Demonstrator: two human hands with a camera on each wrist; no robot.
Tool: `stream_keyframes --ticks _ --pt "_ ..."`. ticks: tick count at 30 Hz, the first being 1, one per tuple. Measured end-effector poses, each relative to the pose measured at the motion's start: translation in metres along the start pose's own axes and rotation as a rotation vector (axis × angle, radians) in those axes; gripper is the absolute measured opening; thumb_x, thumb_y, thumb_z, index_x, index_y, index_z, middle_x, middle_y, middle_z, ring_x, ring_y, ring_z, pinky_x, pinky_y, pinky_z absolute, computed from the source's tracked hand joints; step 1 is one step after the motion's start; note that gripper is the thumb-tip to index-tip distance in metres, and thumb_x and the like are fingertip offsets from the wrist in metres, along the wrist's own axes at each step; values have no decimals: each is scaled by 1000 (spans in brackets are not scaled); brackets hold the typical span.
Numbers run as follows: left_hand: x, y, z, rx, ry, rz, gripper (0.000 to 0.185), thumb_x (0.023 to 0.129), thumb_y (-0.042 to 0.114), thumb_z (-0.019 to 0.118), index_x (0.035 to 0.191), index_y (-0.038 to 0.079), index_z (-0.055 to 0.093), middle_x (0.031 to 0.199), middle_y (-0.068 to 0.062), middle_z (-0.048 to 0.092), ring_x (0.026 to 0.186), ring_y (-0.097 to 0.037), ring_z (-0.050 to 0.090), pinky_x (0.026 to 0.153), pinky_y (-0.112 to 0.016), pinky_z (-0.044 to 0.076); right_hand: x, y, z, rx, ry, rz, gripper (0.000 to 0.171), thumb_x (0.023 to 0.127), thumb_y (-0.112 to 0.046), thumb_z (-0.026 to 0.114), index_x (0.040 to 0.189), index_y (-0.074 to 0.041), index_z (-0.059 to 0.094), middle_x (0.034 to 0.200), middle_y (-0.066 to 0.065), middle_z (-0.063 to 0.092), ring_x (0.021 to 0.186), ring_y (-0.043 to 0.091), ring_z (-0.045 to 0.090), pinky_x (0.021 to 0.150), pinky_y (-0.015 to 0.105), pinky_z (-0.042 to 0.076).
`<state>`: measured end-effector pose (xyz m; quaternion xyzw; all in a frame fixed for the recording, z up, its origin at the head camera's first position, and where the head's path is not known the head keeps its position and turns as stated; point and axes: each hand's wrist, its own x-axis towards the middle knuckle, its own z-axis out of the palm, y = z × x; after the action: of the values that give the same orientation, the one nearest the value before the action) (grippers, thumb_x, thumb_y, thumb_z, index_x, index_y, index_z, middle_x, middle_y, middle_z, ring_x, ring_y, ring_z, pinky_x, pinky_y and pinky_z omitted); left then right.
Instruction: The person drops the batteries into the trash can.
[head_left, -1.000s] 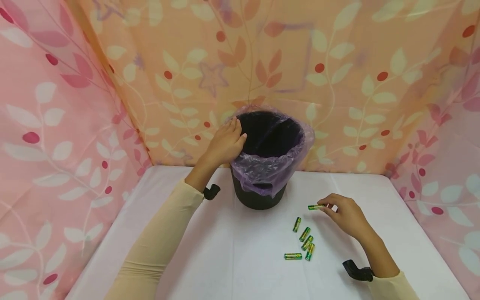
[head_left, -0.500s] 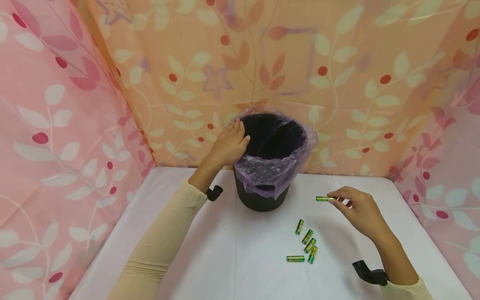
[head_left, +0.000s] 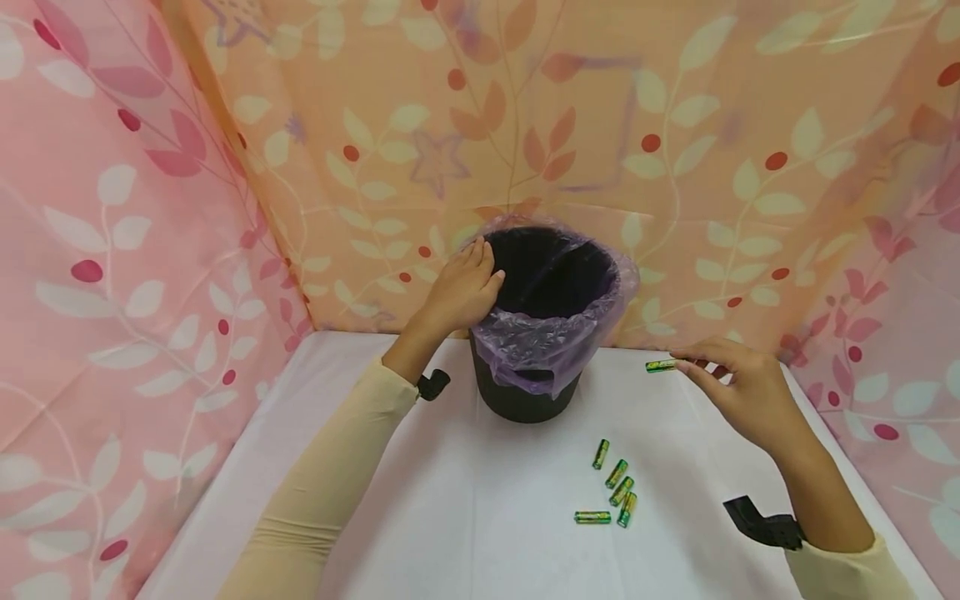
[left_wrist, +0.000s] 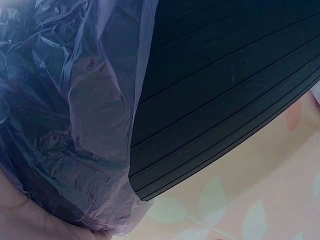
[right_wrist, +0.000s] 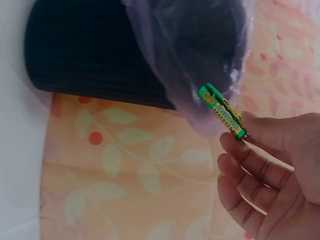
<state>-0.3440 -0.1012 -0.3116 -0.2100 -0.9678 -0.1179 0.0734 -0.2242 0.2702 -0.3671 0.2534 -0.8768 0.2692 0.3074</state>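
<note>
A black trash bin (head_left: 517, 400) stands upright at the back of the table, lined with a translucent purple plastic bag (head_left: 536, 337) folded over its rim. My left hand (head_left: 465, 287) holds the bin's left rim through the bag. Its palm lies against the bag in the left wrist view; its fingertips are hidden there. To the right of the bin, my right hand (head_left: 738, 383) pinches a green and yellow battery (right_wrist: 222, 111) by one end, off the table. Several similar batteries (head_left: 617, 473) lie loosely grouped in front of the bin.
A white cloth (head_left: 420, 517) covers the table. Behind the bin hangs an orange leaf-patterned curtain (head_left: 360, 75), with a pink one (head_left: 67, 333) on the left. Black wrist mounts (head_left: 761, 525) sit at both sleeves.
My right hand has moved back and to the right, lifting the pinched battery. The left hand stays on the bin's rim. The view has shifted slightly; the other batteries lie as before.
</note>
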Motion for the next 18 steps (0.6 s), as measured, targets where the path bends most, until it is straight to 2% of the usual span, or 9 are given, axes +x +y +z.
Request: stream_keyframes --ticks 8,12,18 --pt "-1 1 -1 -7 -7 -3 65 110 37 28 159 -5 17 168 -20 9 156 -31 7 126 -43 6 26 -11 -13 71 22 -16 34 76 11 82 106 -6 80 90 7 76 75 -6 58 71 5 47" --pt "-2 1 -1 -6 -9 -3 65 110 37 28 159 -5 17 168 -20 9 156 -31 8 126 -43 5 40 -19 -17 73 34 -7 31 79 7 82 106 -9 80 94 6 77 77 -7 58 72 5 46" --pt "-1 0 -1 2 -12 -4 66 110 38 27 159 -4 16 168 -19 8 156 -31 7 126 -43 5 61 -30 -17 62 47 -6 25 82 0 82 104 -11 81 90 3 77 77 -9 58 70 6 46"
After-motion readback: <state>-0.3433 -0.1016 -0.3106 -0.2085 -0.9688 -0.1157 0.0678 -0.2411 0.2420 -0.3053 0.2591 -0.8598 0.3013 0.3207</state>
